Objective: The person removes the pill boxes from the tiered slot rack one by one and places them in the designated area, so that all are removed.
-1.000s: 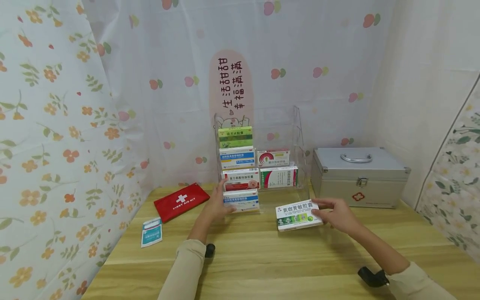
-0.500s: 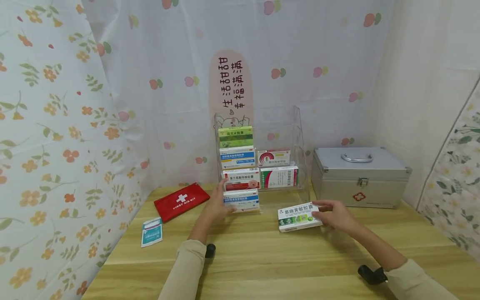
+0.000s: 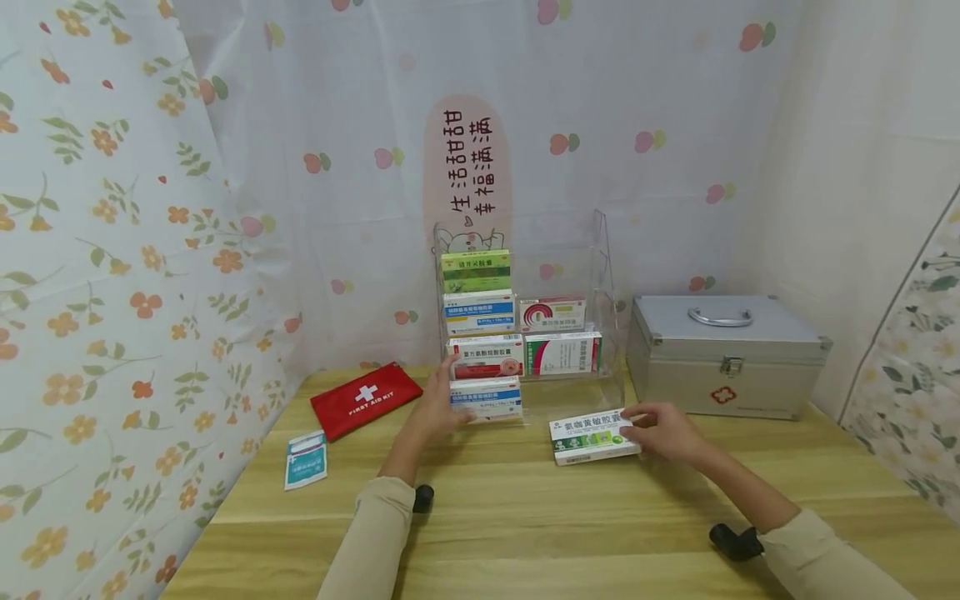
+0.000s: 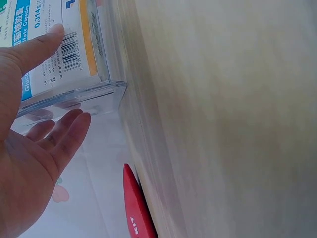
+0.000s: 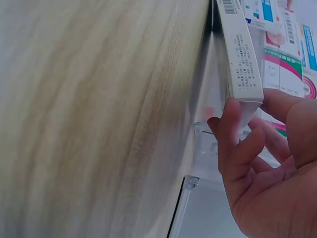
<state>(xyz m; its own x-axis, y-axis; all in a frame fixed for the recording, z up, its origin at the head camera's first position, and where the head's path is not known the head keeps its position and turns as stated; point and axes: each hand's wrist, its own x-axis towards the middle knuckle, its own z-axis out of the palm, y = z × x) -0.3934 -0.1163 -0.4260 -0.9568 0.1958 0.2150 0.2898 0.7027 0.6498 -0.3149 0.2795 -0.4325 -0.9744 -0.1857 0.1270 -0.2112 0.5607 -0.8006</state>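
Note:
A clear stepped display rack [image 3: 613,367] holds several medicine boxes on its tiers. My left hand [image 3: 438,408] grips its lower left side. The thumb lies on the front of the lowest blue-and-white medicine box [image 4: 74,49], and the fingers touch the outside of the clear side panel [image 4: 99,96]. In my right hand [image 3: 663,431], thumb and fingers pinch the right end of a white-and-green medicine box [image 3: 592,439], which tilts low over the table in front of the rack. The right wrist view shows this box's narrow printed side [image 5: 241,59].
A silver medicine case [image 3: 720,367] with a handle stands right of the rack. At left lie a red first aid pouch [image 3: 366,402] and a small blue-and-white packet [image 3: 306,461] on the wooden table [image 3: 555,533]. Flowered curtains hang behind.
My right hand has lowered the white-and-green medicine box a little and brought it slightly left. The left hand stays at the rack; the head view has shifted slightly.

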